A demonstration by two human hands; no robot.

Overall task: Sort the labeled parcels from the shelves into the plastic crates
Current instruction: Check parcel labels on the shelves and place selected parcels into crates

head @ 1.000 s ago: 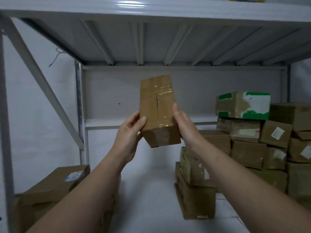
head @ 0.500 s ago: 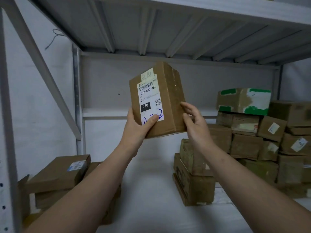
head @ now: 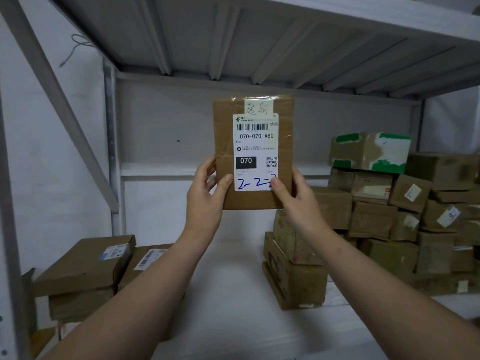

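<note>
**Desk:** What is being held, and where?

**Photographer:** One brown cardboard parcel (head: pixel 253 154) is standing upright in the air in front of the white back panel of the shelf bay, above the shelf board (head: pixel 233 294) and touching none of the stock. It is carrying one printed label (head: pixel 255 141) reading 070-070-A80, with 070 in a black block and blue handwriting beginning 2-2 at the foot. One handwritten slip (head: pixel 258 108) is sitting under clear tape at the top edge.

**Desk:** And the hands?

**Photographer:** Two, both gripping the parcel low down with arms reaching up and forward. The left hand (head: pixel 207 193) is clasping the lower left edge, thumb lying on the front face, fingers wrapping behind. The right hand (head: pixel 296 196) is clasping the lower right edge, its thumb covering the last blue figure.

**Desk:** What is lying around it?

**Photographer:** On the left, three flat boxes are stacking up: two labelled ones (head: pixel 85 263) (head: pixel 148 263) are showing on top, a third (head: pixel 80 305) is lying beneath. Just below the right wrist, two boxes (head: pixel 293 279) are sitting one on the other. Further right, a heap of parcels (head: pixel 389 216) is rising against the back, too many and too blurred for an exact count, with one green-and-white box (head: pixel 368 152) sitting on top. One ribbed metal shelf (head: pixel 259 35) is running overhead.
</note>
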